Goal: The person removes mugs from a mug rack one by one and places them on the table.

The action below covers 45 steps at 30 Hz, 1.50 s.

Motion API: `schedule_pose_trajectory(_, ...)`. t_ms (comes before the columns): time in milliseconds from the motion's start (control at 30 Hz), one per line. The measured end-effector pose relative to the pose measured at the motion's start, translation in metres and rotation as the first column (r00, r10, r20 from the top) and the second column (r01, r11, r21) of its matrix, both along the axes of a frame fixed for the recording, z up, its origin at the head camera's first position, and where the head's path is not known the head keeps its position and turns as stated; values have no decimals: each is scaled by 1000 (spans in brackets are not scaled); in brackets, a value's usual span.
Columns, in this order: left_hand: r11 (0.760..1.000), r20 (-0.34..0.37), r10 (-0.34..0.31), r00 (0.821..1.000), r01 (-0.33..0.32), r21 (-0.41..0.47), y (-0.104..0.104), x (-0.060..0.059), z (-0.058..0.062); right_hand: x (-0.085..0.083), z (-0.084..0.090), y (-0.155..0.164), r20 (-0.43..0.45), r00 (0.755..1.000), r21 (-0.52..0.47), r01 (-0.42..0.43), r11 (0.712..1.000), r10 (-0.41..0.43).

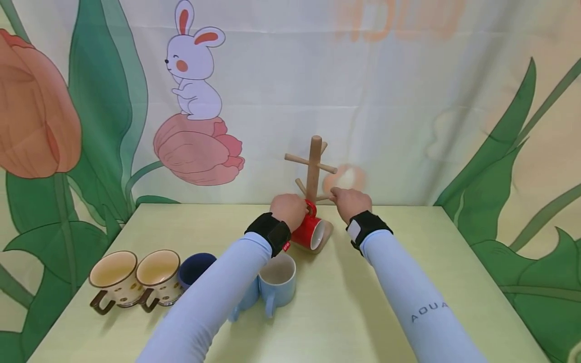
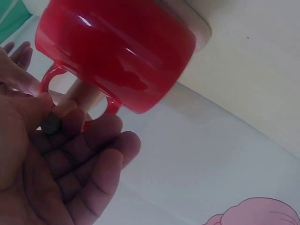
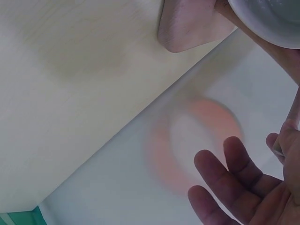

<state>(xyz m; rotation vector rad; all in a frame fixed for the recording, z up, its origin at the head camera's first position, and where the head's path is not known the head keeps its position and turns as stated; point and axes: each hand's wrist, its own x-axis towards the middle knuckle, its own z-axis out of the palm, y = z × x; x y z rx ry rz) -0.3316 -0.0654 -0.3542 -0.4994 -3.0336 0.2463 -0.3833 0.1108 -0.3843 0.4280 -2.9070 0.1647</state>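
Note:
My left hand [image 1: 289, 212] grips the handle of a red mug [image 1: 308, 232], which lies sideways with its mouth facing right and its handle up. In the left wrist view, wood shows through the handle loop [image 2: 112, 106], and a round peg end [image 2: 50, 124] sits among the fingers. The mug is at the front of a wooden mug tree [image 1: 314, 169], low over its base [image 1: 328, 234]. My right hand [image 1: 353, 202] pinches the tip of the tree's lower right peg [image 1: 323, 198] between thumb and index finger. Its other fingers [image 3: 227, 180] stay spread.
Two cream patterned mugs [image 1: 113, 272] with brown handles stand upright at the left. A dark blue mug [image 1: 196, 267] and two light blue mugs [image 1: 278, 282] stand beside them, partly behind my left arm. A printed curtain [image 1: 390, 111] hangs behind the table [image 1: 386, 327].

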Motion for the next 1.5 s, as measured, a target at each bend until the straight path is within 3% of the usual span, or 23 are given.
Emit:
schedule_pose_trajectory(133, 999, -34, 0, 999, -1, -48, 7, 6, 3, -2, 0, 1, -18, 1000, 16, -9, 1000, 9)
schedule_pose_trajectory(300, 1000, -48, 15, 999, -16, -27, 14, 9, 4, -2, 1, 0, -27, 1000, 15, -11, 1000, 11)
schedule_pose_trajectory(500, 999, -37, 46, 998, -46, -24, 15, 6, 1, -2, 3, -2, -12, 1000, 44, -21, 999, 21)
schedule_pose_trajectory(767, 999, -11, 13, 1000, -14, -44, 18, 1, -4, 8, 7, 5, -45, 999, 40, 10, 999, -9)
schedule_pose_trajectory(1033, 997, 34, 34, 999, -36, 61, 6, -2, -2, 28, 6, -5, -98, 995, -17, 32, 999, -33)
schedule_pose_trajectory(1233, 991, 121, 28, 992, -44, 130, -10, 1, 4, 43, 14, -25, -60, 998, -96, 2, 995, -8)
schedule_pose_trajectory(1367, 992, 122, 36, 992, -51, 117, -23, 0, 9, 51, 14, -41, -25, 1000, -128, -11, 992, 8)
schedule_pose_trajectory(1500, 995, 89, 51, 995, -59, 85, -32, -4, 10, 55, 12, -53, 13, 1000, -100, 27, 995, -26)
